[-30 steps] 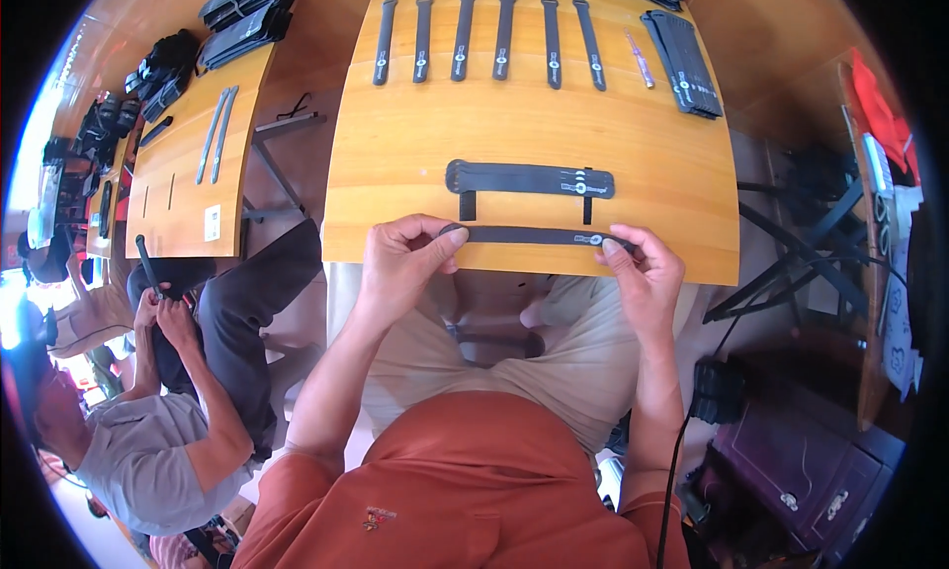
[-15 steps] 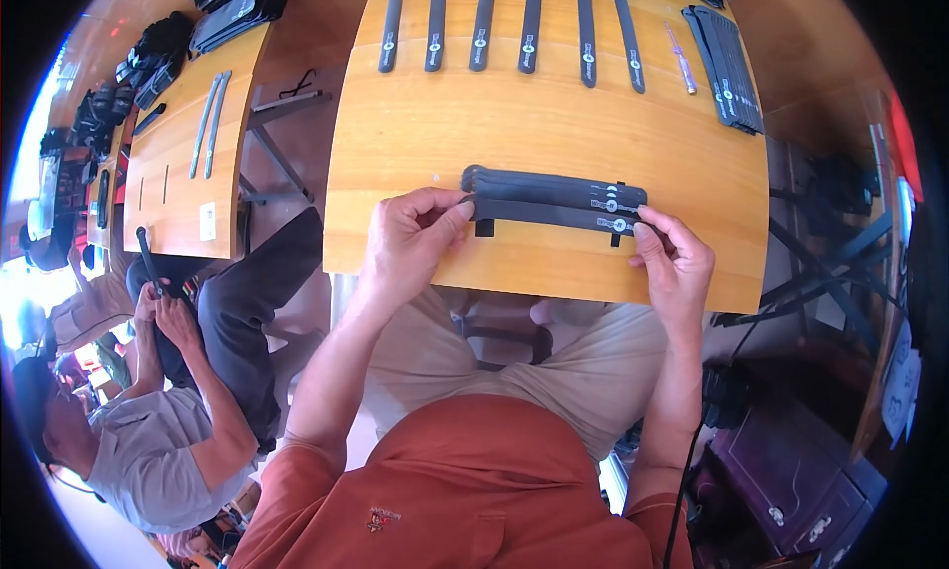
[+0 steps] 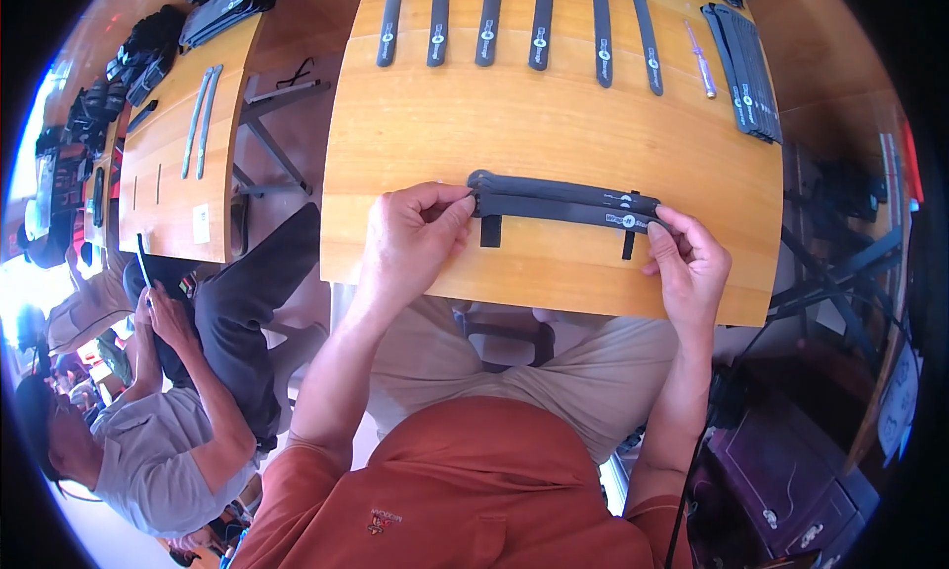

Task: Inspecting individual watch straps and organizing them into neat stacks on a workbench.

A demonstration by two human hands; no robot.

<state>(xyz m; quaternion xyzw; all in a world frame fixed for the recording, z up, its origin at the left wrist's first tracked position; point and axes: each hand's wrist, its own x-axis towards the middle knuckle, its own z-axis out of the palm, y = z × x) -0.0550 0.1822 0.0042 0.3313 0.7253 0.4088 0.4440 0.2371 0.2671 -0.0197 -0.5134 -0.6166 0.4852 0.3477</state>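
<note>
Near the front of the wooden table [image 3: 534, 119], a dark grey strap [image 3: 563, 208] with a white print is stretched crosswise between my hands. My left hand [image 3: 415, 238] pinches its left end between thumb and fingers. At the other end, my right hand [image 3: 689, 258] has the strap between thumb and forefinger. Just behind and partly under it lies a small stack of like straps [image 3: 554, 186], with rounded left ends. Two short black strips stick out toward me from beneath: a wider left strip [image 3: 490, 232] and a narrower right strip [image 3: 628, 246].
Several straps [image 3: 488, 35] lie spaced out in a row along the far side. A screwdriver with a purplish handle [image 3: 705, 75] and a strap pile [image 3: 741, 75] lie at the far right. On my left, a seated co-worker [image 3: 168, 440] handles a strap beside another table [image 3: 168, 213].
The held strap has moved back against the stack and now covers more of it. More of the two black strips shows in front. The whole view has shifted slightly.
</note>
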